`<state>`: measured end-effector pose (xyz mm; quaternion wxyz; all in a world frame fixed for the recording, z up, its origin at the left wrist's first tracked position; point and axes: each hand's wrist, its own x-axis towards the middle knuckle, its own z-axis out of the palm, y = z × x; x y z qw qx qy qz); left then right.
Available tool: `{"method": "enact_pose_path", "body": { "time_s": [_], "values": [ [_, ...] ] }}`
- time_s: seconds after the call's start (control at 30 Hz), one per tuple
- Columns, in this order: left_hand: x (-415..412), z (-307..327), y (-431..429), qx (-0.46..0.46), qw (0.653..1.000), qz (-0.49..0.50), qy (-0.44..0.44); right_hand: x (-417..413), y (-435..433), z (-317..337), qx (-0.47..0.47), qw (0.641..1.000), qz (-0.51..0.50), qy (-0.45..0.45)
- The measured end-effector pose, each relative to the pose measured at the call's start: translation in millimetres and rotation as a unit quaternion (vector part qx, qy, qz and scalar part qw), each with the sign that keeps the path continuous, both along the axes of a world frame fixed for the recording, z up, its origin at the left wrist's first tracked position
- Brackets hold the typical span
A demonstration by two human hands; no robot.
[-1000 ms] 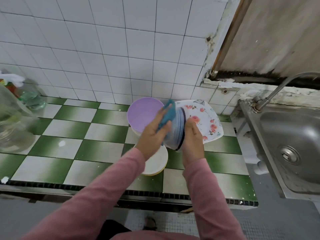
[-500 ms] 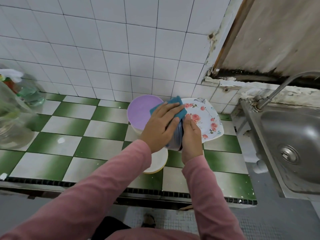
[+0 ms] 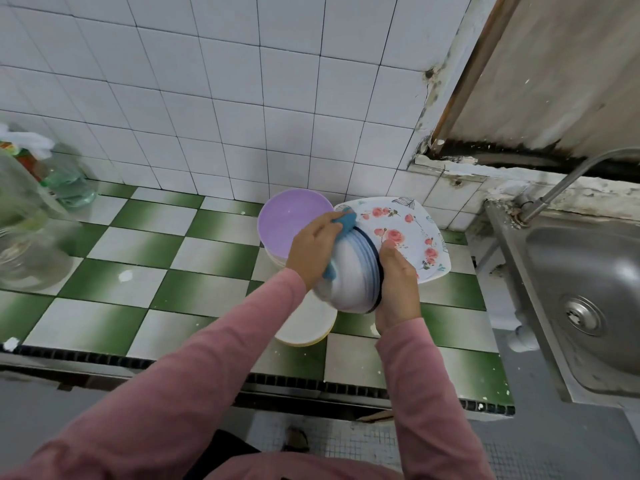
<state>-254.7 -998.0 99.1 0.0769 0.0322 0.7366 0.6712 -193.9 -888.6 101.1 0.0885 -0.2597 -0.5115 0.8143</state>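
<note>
Head view shows a person wiping a white bowl [image 3: 349, 277] that has blue stripes near its dark rim. The bowl is in the air, turned on its side, above the green and white tiled surface [image 3: 138, 244] and just over a pale round dish [image 3: 308, 329]. The right hand [image 3: 398, 289] grips the bowl at the rim. This probably makes it steady and leaves the outer wall free for wiping. The left hand [image 3: 313, 249] has its fingers curled over a blue cloth [image 3: 346, 220] and presses it against this outer wall. Holding the bowl sideways seems to let the cloth reach all around. Behind the hands, a purple bowl [image 3: 291, 230] and a rose-patterned plate [image 3: 405, 230] are close together by the wall. The steel sink [image 3: 588, 289] is at the right, apart from the dishes.
</note>
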Motion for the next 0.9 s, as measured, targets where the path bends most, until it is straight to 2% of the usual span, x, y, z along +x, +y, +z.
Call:
{"method": "enact_pose_path", "body": {
  "time_s": [0.03, 0.1, 0.17, 0.23, 0.3, 0.37, 0.47, 0.53, 0.63, 0.73, 0.83, 0.87, 0.9],
  "values": [
    [-5, 3, -2, 0.048, 0.996, 0.023, -0.075, 1, 3, 0, -0.025, 1.0, -0.004, 0.0],
    [-7, 5, -5, 0.1, 0.981, 0.059, -0.157, 2, 7, -3, -0.087, 0.996, -0.013, 0.011],
    [-6, 4, -4, 0.15, 0.967, 0.091, -0.185, 3, 8, -5, -0.151, 0.987, -0.028, 0.042],
    [2, -1, 2, 0.184, 0.962, 0.112, -0.166, 4, 6, -3, -0.215, 0.973, -0.034, 0.076],
    [17, -13, 10, 0.194, 0.965, 0.133, -0.114, 2, 1, -1, -0.268, 0.959, -0.034, 0.089],
    [34, -28, 17, 0.175, 0.974, 0.145, -0.007, 0, -4, -1, -0.297, 0.95, -0.032, 0.095],
    [46, -46, 18, 0.023, 0.969, 0.097, 0.226, -3, -11, -5, -0.308, 0.945, -0.05, 0.098],
    [45, -47, 16, -0.094, 0.94, 0.029, 0.326, -2, -17, -8, -0.298, 0.95, -0.043, 0.085],
    [37, -35, 16, -0.184, 0.911, -0.022, 0.37, 1, -22, -13, -0.209, 0.975, -0.025, 0.068],
    [17, -20, 11, -0.202, 0.92, -0.031, 0.335, 4, -20, -12, -0.131, 0.99, -0.002, 0.054],
    [-1, -9, 6, -0.177, 0.963, -0.045, 0.198, 7, -20, -10, -0.071, 0.997, 0.01, 0.024],
    [-1, -8, 6, -0.187, 0.963, -0.052, 0.19, 7, -22, -10, -0.062, 0.998, 0.012, 0.017],
    [2, -8, 5, -0.21, 0.949, -0.052, 0.229, 7, -23, -10, -0.06, 0.998, 0.015, 0.016]
  ]
}}
